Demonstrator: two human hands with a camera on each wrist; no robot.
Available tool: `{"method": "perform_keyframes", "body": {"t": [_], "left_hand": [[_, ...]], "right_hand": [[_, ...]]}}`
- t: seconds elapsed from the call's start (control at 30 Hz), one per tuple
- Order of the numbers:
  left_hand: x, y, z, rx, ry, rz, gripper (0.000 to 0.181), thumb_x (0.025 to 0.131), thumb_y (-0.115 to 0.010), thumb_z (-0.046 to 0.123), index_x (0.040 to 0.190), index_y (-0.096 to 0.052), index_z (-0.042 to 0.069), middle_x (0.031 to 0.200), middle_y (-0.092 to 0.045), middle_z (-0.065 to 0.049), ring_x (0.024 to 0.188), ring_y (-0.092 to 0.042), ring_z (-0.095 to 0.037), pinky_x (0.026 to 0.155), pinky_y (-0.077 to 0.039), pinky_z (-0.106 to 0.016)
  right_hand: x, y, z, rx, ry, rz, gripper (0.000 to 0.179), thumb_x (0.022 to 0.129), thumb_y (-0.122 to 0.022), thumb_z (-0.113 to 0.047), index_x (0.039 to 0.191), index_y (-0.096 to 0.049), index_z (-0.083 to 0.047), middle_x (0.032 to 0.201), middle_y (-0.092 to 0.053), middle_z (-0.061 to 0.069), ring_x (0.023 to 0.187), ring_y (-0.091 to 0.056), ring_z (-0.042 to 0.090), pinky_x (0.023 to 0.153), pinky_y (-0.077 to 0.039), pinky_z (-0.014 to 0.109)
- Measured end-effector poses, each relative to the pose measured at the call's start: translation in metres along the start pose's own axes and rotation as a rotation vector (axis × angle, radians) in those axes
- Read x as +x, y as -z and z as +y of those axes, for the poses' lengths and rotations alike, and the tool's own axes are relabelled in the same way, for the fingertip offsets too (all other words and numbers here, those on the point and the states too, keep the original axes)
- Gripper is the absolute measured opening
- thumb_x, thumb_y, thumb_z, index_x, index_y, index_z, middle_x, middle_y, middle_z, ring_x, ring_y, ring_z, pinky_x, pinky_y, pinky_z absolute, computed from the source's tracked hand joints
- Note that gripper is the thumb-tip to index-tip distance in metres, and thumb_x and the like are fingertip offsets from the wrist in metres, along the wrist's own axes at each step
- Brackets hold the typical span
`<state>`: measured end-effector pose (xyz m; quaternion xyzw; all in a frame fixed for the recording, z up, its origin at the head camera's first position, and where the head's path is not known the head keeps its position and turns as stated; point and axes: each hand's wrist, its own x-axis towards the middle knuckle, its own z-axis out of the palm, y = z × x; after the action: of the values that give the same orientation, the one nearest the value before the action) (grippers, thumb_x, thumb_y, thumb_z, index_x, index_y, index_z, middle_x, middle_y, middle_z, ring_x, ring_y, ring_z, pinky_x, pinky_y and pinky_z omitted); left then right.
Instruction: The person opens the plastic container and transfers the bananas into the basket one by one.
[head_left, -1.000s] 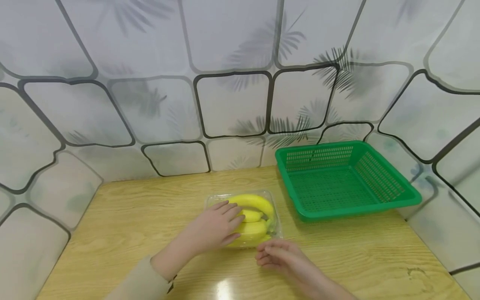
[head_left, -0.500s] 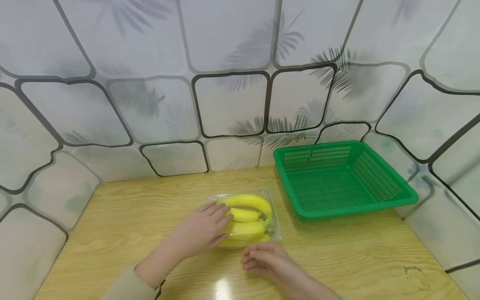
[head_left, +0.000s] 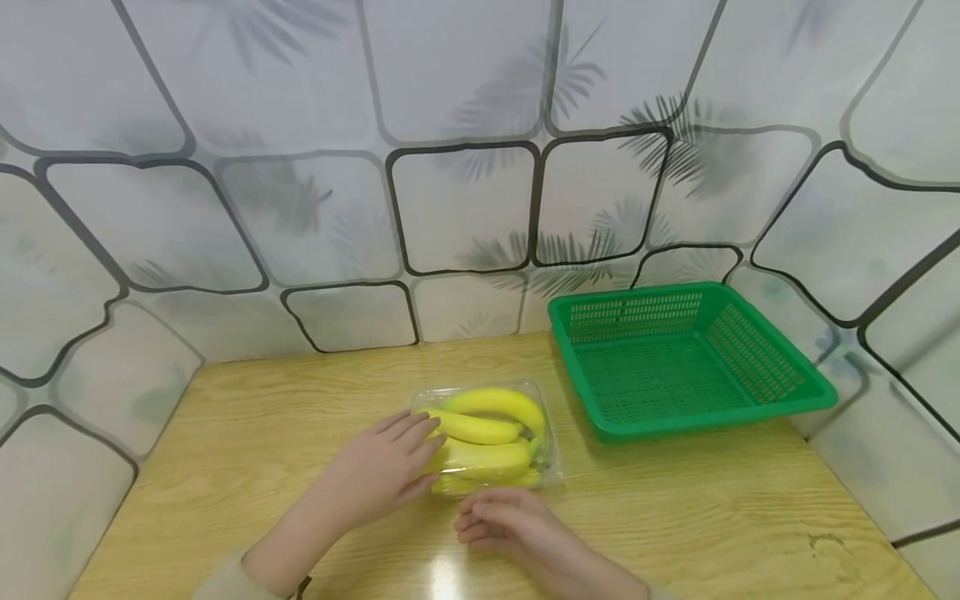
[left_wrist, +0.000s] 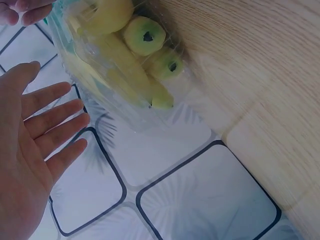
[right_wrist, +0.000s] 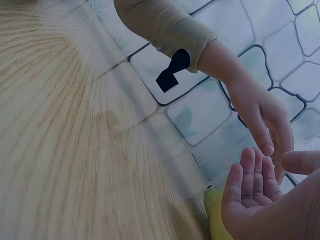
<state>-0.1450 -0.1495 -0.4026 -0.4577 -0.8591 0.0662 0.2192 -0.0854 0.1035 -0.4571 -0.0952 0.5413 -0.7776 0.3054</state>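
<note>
Several yellow bananas lie in a clear plastic container on the wooden table. Some of their dark ends show in the left wrist view, where the bananas face the camera. My left hand hovers by the container's left side, palm down and fingers extended. A gap separates the left hand from the plastic in the left wrist view. In front of the container's near edge is my right hand, its fingers loosely bent and nothing in them. Whether the right hand touches the container is unclear.
A green perforated basket stands at the back right of the table, with nothing in it. Patterned wall covering encloses the back and both sides of the table.
Both hands have shifted left across the front of the container. My left hand has slid off the bananas toward the left side, so more of them show. The container and basket have stayed put.
</note>
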Motion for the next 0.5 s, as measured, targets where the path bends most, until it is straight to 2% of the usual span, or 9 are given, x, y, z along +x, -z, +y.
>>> {"method": "perform_keyframes", "body": {"t": [0.23, 0.5], "left_hand": [[-0.014, 0.0, -0.002, -0.027, 0.057, 0.029, 0.051, 0.09, -0.082, 0.041, 0.128, -0.072, 0.008, 0.133, -0.073, -0.013, 0.124, -0.072, -0.03, 0.112, -0.058, -0.046], [-0.028, -0.007, -0.003, -0.031, 0.098, 0.082, 0.054, 0.088, -0.083, 0.043, 0.127, -0.074, 0.008, 0.135, -0.074, -0.013, 0.122, -0.072, -0.031, 0.11, -0.059, -0.048]], "right_hand": [[0.011, -0.01, 0.005, 0.012, -0.011, -0.019, 0.041, 0.106, -0.058, -0.015, 0.133, -0.06, 0.016, 0.109, -0.077, -0.002, 0.101, -0.074, 0.009, 0.103, -0.062, 0.029], [0.023, -0.021, 0.012, 0.023, -0.038, -0.011, 0.044, 0.104, -0.059, -0.014, 0.133, -0.058, 0.02, 0.105, -0.077, -0.003, 0.098, -0.074, 0.009, 0.101, -0.063, 0.03]]}}
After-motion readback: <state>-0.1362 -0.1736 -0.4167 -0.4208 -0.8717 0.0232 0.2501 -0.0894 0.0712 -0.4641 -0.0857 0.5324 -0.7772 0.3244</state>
